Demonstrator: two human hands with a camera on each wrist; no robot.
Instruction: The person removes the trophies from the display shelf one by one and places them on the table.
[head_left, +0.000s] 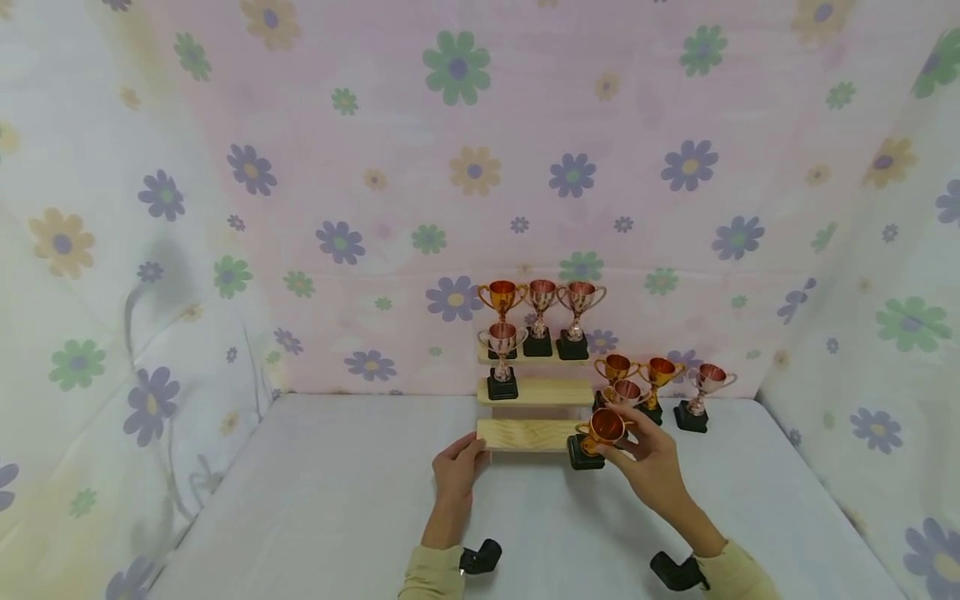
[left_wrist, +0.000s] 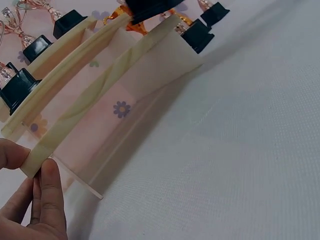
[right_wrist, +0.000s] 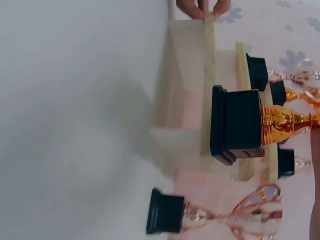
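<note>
A wooden three-step stand [head_left: 525, 434] stands against the back cloth. My left hand [head_left: 456, 471] pinches the left end of its lowest step between thumb and fingers; the left wrist view shows this grip on the board [left_wrist: 75, 112]. My right hand [head_left: 651, 462] holds a gold trophy cup [head_left: 606, 427] by its upper part, near the right end of that step. In the right wrist view the trophy's black base [right_wrist: 237, 125] hangs in front of the steps. One rose-gold trophy [head_left: 502, 354] stands at the left of the middle step.
A gold trophy [head_left: 501, 293] and two rose-gold ones, including one [head_left: 580, 308] at the right, line the top step. Several more trophies stand on the white table right of the stand, among them a gold one [head_left: 662, 375] and a rose-gold one [head_left: 708, 383]. Flowered cloth [head_left: 375, 333] surrounds the table.
</note>
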